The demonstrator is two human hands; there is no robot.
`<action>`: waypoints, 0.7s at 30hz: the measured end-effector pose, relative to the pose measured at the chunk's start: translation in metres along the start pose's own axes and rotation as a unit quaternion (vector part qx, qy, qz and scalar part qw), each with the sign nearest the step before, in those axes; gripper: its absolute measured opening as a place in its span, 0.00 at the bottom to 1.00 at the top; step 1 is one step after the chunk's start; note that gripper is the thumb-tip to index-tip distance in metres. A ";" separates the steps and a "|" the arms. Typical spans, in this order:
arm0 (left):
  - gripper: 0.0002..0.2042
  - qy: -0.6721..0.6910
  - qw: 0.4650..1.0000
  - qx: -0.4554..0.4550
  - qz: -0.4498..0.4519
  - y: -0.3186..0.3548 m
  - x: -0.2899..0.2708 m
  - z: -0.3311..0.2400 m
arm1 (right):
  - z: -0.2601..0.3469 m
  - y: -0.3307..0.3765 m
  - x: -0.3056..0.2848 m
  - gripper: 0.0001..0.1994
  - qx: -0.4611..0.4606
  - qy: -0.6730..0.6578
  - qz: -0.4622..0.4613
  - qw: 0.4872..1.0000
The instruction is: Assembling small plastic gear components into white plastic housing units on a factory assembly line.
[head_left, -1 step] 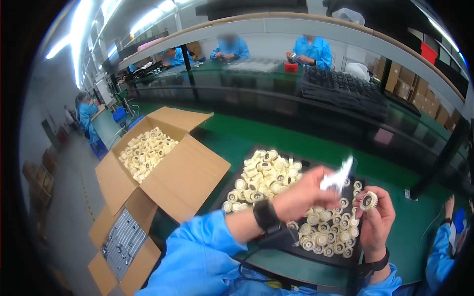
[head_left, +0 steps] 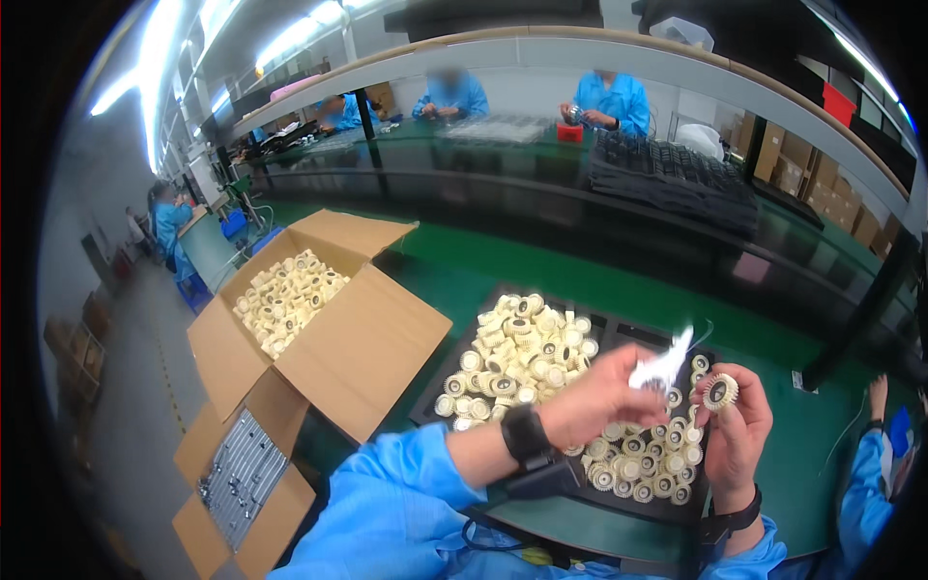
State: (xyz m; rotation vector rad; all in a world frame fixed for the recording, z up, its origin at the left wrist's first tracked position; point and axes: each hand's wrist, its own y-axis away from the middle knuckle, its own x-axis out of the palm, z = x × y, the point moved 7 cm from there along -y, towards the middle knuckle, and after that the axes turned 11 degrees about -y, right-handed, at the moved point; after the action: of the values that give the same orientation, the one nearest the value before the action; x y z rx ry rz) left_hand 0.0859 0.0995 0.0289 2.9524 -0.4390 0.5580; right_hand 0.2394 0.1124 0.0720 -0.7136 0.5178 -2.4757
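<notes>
My left hand (head_left: 611, 389) is closed around a crumpled white cloth or tissue (head_left: 663, 371), partly smeared by motion. My right hand (head_left: 742, 425) pinches a cream toothed gear (head_left: 720, 391) with a dark ring at its centre. The cloth is a little left of that gear and looks apart from it. Below both hands lies a black tray (head_left: 580, 503) bearing many similar gears. One large heap of gears (head_left: 522, 348) fills its left side; a second group (head_left: 638, 459) lies at its right, partly covered by my left hand.
To the left, an open cardboard box (head_left: 362, 338) is full of cream gears. Nearer is another open box (head_left: 242, 483) with grey metal-looking parts. Stacked black trays (head_left: 672, 179) sit across the green bench, where people in blue work. Another person's arm (head_left: 870, 474) shows at far right.
My left hand and the white cloth have shifted slightly toward me and to the right. My right hand keeps the gear in almost the same place.
</notes>
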 end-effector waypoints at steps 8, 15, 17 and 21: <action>0.19 0.128 0.989 -0.052 0.053 -0.018 0.012 0.056 | -0.043 0.002 -0.029 0.16 0.044 0.036 -0.047 0.997; 0.21 0.297 0.945 -0.080 0.111 -0.020 0.007 0.065 | -0.058 0.006 -0.045 0.16 0.075 0.021 -0.096 0.992; 0.22 0.255 0.959 -0.040 0.114 -0.018 0.005 0.058 | -0.054 0.004 -0.039 0.17 0.065 0.014 -0.084 0.994; 0.22 0.262 0.956 -0.044 0.129 -0.027 0.008 0.061 | -0.050 0.002 -0.043 0.18 0.064 0.047 -0.076 0.994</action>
State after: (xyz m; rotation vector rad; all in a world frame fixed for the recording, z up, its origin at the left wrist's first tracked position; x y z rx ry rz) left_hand 0.1214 0.1141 -0.0259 2.5289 -0.7582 1.2654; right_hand 0.2430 0.1451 0.0155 -0.6072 0.3457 -2.6675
